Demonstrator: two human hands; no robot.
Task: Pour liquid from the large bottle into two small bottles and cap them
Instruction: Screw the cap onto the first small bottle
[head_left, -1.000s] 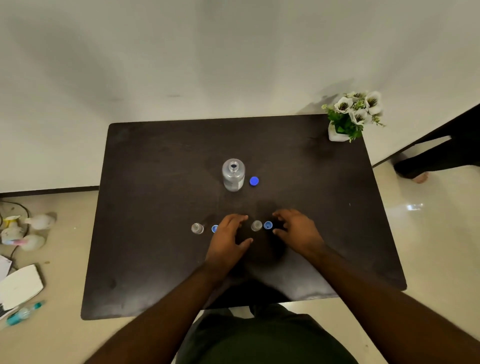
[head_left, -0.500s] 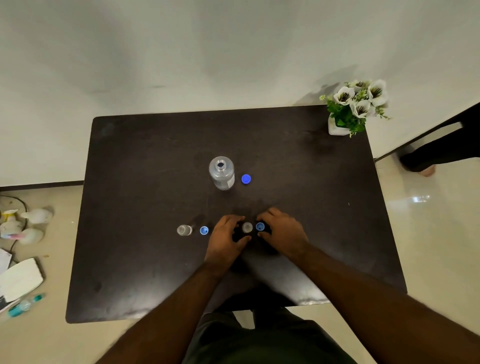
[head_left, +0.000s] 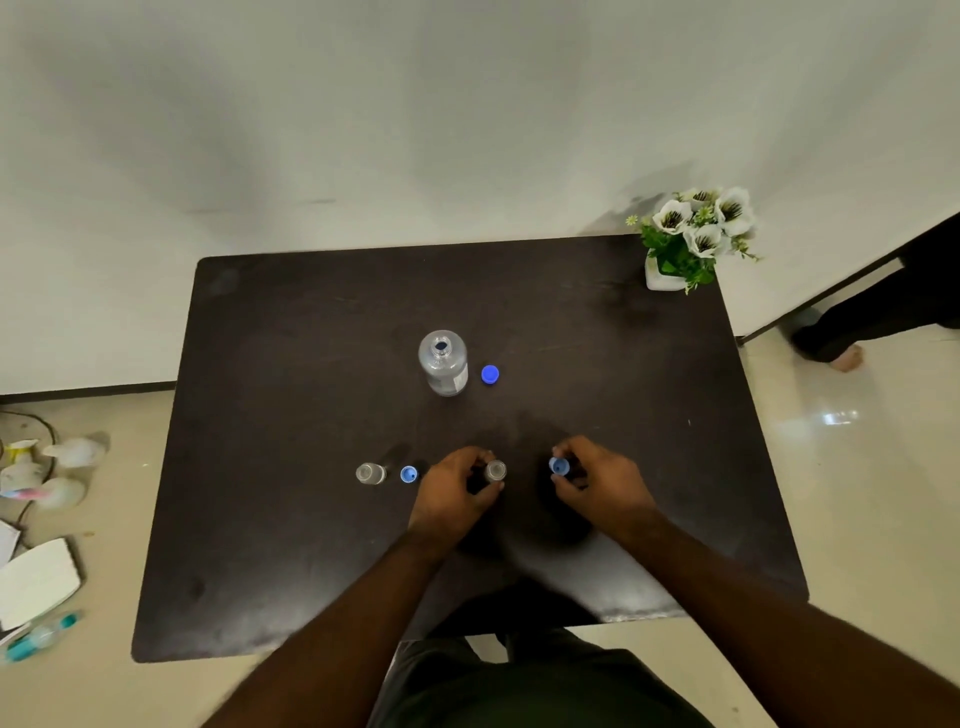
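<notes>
The large clear bottle stands uncapped at the middle of the dark table, its blue cap lying just to its right. My left hand is shut around one small clear bottle, which stands upright on the table. My right hand pinches a small light-blue cap in its fingertips, a short way right of that bottle. A second small bottle stands uncapped further left, with its own light-blue cap beside it on the table.
A white pot of white flowers sits at the table's far right corner. A person's bare foot and dark leg show on the floor at the right. Litter, a cable and a white board lie on the floor at the left.
My right hand has picked up the small cap from beside the bottle and drawn it away to the right. My left hand has closed around the small bottle.
</notes>
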